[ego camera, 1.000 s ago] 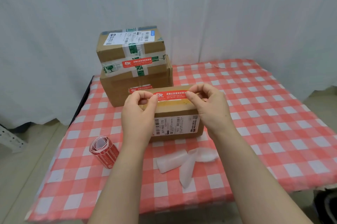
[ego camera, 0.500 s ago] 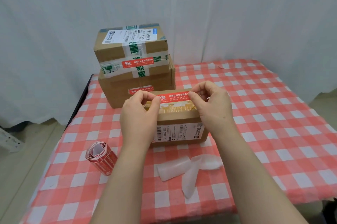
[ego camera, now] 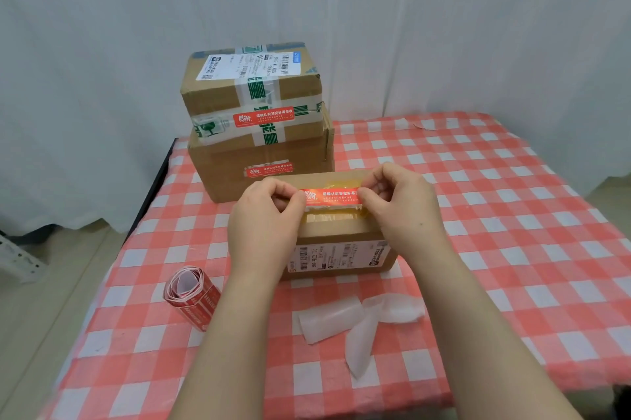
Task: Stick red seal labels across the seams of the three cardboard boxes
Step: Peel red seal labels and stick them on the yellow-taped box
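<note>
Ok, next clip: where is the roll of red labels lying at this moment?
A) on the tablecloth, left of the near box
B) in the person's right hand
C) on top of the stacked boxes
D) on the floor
A: the roll of red labels lies on the checked tablecloth left of the near box, while the left hand and right hand pinch the ends of a single red label over that box.

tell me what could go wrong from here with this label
The red label, pinched at both ends by the left hand and right hand over the front box, could go down crooked or wrinkled and miss the taped seam. Its sticky ends might also cling to the fingers on release.
</note>
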